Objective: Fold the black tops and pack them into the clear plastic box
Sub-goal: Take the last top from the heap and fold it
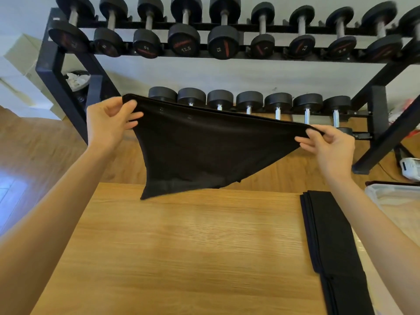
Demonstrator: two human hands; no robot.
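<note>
Holding black top (204, 151) stretched in air above wooden table (177, 246), left hand (109, 123) pinching 10 o'clock corner, right hand (329, 144) pinching 2 o'clock corner. Folded tops (334, 242) stacked at 4 o'clock, clear plastic box (395, 201) just beside at 3 o'clock.

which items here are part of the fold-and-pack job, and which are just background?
Job:
- black top, held up by left hand and right hand
- folded black tops on wooden table
- clear plastic box, right edge

Background:
- dumbbell rack with dumbbells
- cardboard boxes
- white device on floor
</note>
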